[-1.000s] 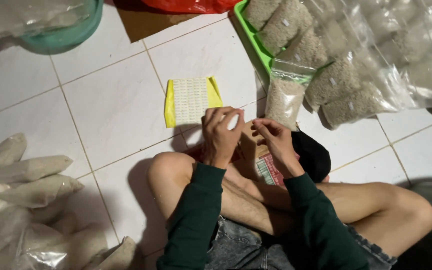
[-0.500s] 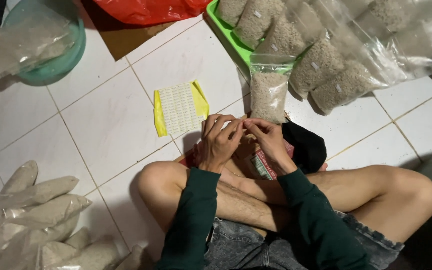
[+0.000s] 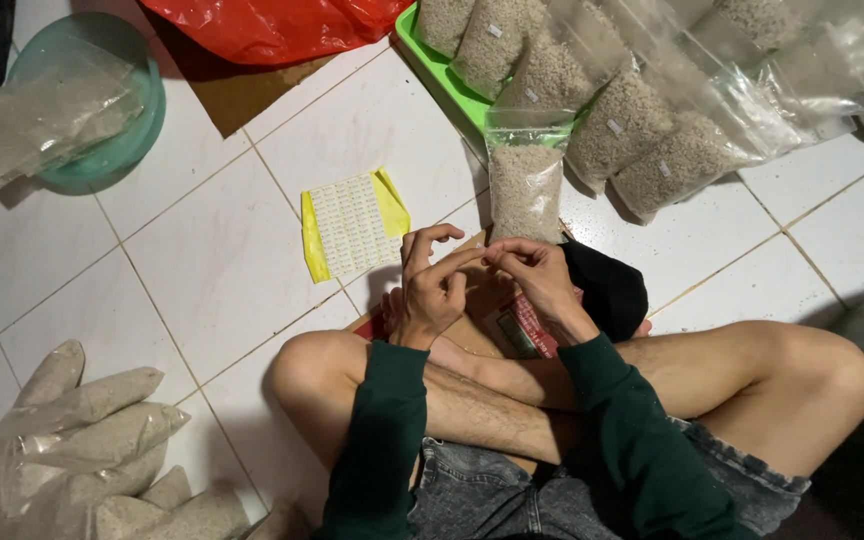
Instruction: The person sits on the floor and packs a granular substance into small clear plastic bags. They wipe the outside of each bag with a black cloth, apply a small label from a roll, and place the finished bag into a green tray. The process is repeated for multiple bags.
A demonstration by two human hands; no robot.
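Observation:
I sit cross-legged on a white tiled floor. My left hand (image 3: 430,285) and my right hand (image 3: 537,272) meet fingertip to fingertip in front of my shins, pinching something too small to make out. Just beyond them an open clear bag of pale grain (image 3: 524,185) stands upright. A yellow-backed sheet of small white stickers (image 3: 352,224) lies on the tiles to the left of my hands. Under my hands lies a brown board with a red patterned item (image 3: 530,328) on it.
A green tray (image 3: 442,72) at the top holds several filled grain bags (image 3: 642,120). More filled bags (image 3: 72,440) pile at the lower left. A teal bowl (image 3: 122,130) with clear bags sits top left, next to a red plastic bag (image 3: 272,25). A black cloth (image 3: 607,290) lies by my right hand.
The view has shifted, so everything sits lower in frame. My hands have lifted slightly; my left index finger now points out to meet my right fingertips.

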